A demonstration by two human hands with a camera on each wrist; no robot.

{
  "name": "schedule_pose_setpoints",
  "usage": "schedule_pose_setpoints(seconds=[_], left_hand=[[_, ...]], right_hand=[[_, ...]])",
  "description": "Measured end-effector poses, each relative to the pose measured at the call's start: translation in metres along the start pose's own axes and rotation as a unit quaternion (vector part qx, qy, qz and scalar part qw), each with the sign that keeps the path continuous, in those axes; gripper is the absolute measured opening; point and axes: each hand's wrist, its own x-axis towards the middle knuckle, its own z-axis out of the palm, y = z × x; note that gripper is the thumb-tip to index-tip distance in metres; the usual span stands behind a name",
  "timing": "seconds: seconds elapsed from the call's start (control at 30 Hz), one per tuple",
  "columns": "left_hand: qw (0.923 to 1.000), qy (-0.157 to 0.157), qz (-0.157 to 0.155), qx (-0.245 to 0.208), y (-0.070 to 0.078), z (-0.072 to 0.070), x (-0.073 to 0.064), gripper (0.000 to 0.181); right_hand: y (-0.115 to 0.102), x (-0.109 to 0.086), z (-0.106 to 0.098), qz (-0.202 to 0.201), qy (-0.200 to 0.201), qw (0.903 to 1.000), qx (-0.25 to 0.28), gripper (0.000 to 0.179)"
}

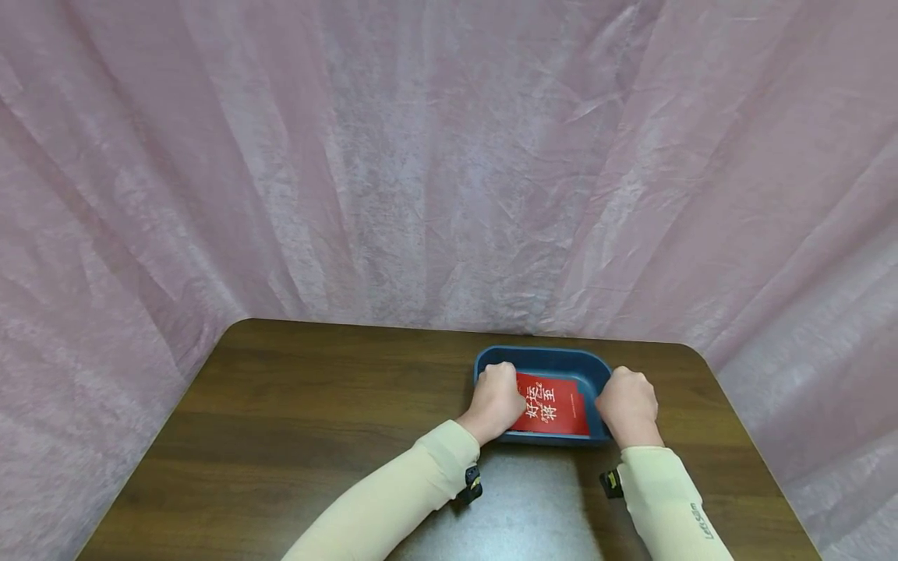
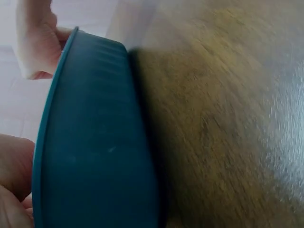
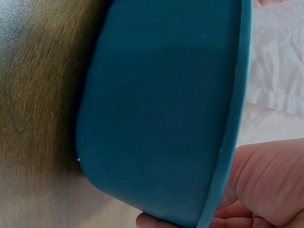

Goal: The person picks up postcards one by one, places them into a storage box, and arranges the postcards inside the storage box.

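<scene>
A dark blue rectangular plastic tray [image 1: 540,439] sits toward the back right of the table, and a red card or booklet [image 1: 561,405] with white characters lies inside it. My left hand [image 1: 500,399] grips the tray's left side at the rim, overlapping the red piece's left edge in the head view. On the opposite side, my right hand [image 1: 628,401] holds the right rim. The right wrist view shows its thumb side [image 3: 273,180] at the rim and a fingertip under the outer wall [image 3: 156,118]. In the left wrist view the tray's side [image 2: 99,133] stands close over the wood.
The brown wooden table [image 1: 302,413] has rounded back corners. Pink velvety curtains [image 1: 435,171] hang behind it and along both sides, near the tray's far side. A bright glare patch [image 1: 526,499] lies on the tabletop between the forearms.
</scene>
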Motion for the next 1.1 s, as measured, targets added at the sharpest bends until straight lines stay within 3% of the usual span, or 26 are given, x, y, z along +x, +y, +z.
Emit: schedule_pose_setpoints(seconds=[0.17,0.37,0.63,0.9,1.0,1.1], left_hand=[[0.9976,0.013,0.025,0.063,-0.003,0.005,-0.002,0.013],[0.9942,-0.003,0.018,0.106,-0.007,0.007,0.0,0.018],[0.9842,-0.009,0.021,0.176,-0.005,0.011,0.002,0.013],[0.9722,-0.032,0.011,0.232,0.001,0.01,0.001,0.03],[0.972,-0.031,0.025,0.232,0.002,0.007,0.002,0.027],[0.9779,-0.012,0.055,0.201,0.002,-0.003,0.003,0.018]], right_hand=[[-0.003,-0.003,0.003,0.001,-0.002,1.0,0.003,0.025],[-0.007,-0.002,0.008,0.004,-0.001,1.0,0.006,0.026],[-0.007,0.001,0.002,0.012,-0.02,0.9996,0.019,0.032],[-0.001,0.002,0.0,0.007,-0.025,0.9993,0.026,0.031],[0.002,0.003,-0.002,0.002,-0.028,0.9991,0.031,0.029],[0.005,0.001,-0.006,0.001,-0.044,0.9985,0.034,0.034]])
